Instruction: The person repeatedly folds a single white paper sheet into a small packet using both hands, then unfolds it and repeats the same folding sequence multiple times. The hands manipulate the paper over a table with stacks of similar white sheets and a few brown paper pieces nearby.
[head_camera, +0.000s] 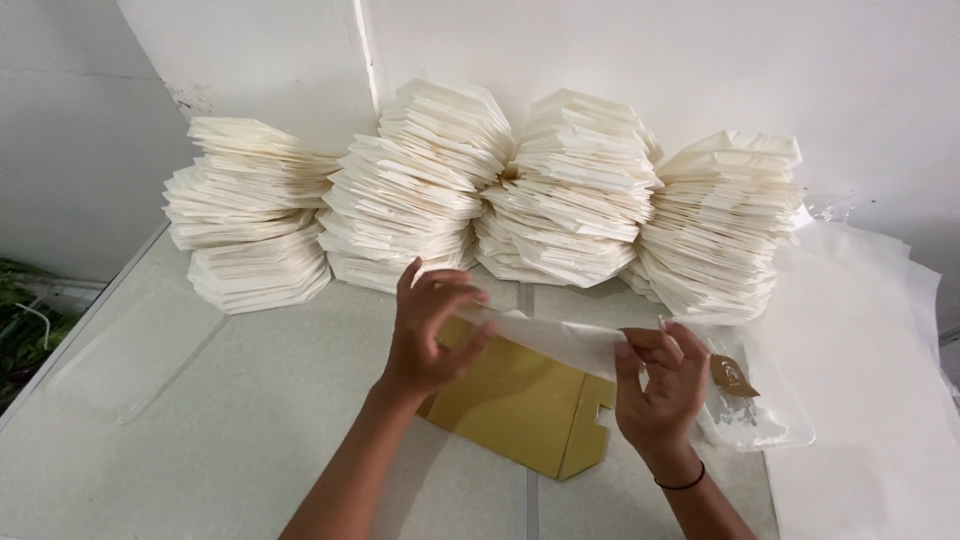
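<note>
Pinching a strip of white paper (545, 336) taut above the flat yellow card (520, 400), the left hand (425, 330) and right hand (660, 385) look best kept level, fingertips clamped at each end

Matt white paper strip (560, 338) in my hands; matt mustard card sheet (520, 400); matt cream folded-paper stacks (480, 190) far; glossy clear plastic tray (760, 420) right; speckled smooth tabletop (250, 420).
</note>
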